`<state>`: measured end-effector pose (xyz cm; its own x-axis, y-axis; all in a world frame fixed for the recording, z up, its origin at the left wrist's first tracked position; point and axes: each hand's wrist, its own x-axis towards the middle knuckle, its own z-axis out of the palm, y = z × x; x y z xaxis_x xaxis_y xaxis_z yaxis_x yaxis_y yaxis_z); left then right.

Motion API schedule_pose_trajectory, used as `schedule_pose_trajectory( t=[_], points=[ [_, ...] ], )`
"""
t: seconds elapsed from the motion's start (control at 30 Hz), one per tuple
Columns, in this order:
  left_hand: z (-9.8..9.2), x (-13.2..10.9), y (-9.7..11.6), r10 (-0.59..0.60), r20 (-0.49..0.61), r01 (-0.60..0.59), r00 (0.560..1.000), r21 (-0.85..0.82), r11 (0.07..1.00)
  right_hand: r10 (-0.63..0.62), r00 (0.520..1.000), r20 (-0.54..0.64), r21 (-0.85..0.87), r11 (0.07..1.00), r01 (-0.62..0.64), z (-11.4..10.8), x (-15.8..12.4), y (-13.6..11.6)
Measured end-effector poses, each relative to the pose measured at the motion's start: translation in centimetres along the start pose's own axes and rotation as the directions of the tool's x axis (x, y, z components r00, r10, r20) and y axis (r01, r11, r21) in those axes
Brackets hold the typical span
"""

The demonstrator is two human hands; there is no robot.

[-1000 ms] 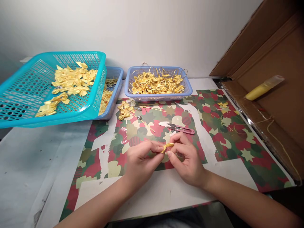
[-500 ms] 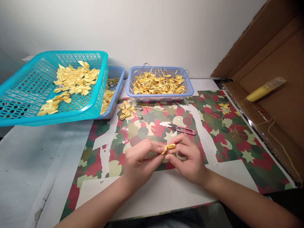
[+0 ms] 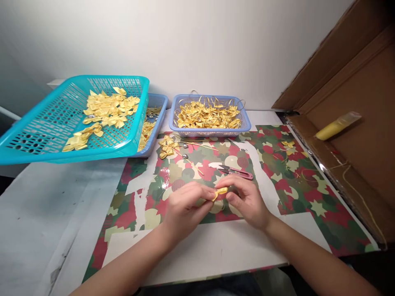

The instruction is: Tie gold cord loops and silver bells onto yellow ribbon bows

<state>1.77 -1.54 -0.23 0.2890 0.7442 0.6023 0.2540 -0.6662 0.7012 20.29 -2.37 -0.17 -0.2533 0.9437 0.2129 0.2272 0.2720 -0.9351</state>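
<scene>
A small yellow ribbon bow [image 3: 221,191] is pinched between the thumb and fingers of my left hand [image 3: 188,205], low over the front of the patterned mat. My right hand [image 3: 247,201] is just right of it, index finger close to the ribbon loop and thumb a little apart from it. Whether a right fingertip touches the ribbon is hard to tell. Beyond the right hand lie thread snips [image 3: 237,172] with a pink handle. Several yellow bows [image 3: 168,146] rest on the mat at back left, beside gold ties [image 3: 197,167] and silver bells [image 3: 185,156].
A turquoise basket [image 3: 135,139] of yellow bows stands at left, tilted over a blue basket [image 3: 159,127]. Another blue basket [image 3: 212,132] holds bows with gold ties. Cardboard [image 3: 354,82] walls the right side, with a yellowish tube [image 3: 336,126] on it. One bow [image 3: 288,144] lies at back right.
My right thumb has come away from beneath the bow and sits further right, apart from it. My left hand keeps its pinch. The camera view has shifted slightly.
</scene>
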Motion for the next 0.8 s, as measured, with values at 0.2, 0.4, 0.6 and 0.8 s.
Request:
schedule_pose_trajectory(
  t=[0.2,0.4,0.6,0.8],
  points=[
    [0.1,0.4,-0.8,0.196,0.122,-0.221,0.973,0.245,0.944,0.054,0.998,-0.032,-0.098,0.994,-0.057,0.5,0.5,-0.5],
    [0.5,0.7,-1.8,0.071,0.186,-0.108,0.980,0.198,0.974,-0.016,0.985,-0.174,-0.040,0.999,0.009,0.8,1.1,-0.4],
    [-0.1,1.1,-3.1,-0.198,0.123,0.183,0.973,0.119,0.976,0.012,0.938,-0.348,0.180,0.982,0.055,-1.0,2.7,-2.7],
    [-0.5,1.7,-3.4,-0.377,0.115,0.388,0.919,-0.098,0.916,-0.094,0.967,-0.235,0.304,0.938,0.165,-3.4,5.1,-8.1]
  ],
)
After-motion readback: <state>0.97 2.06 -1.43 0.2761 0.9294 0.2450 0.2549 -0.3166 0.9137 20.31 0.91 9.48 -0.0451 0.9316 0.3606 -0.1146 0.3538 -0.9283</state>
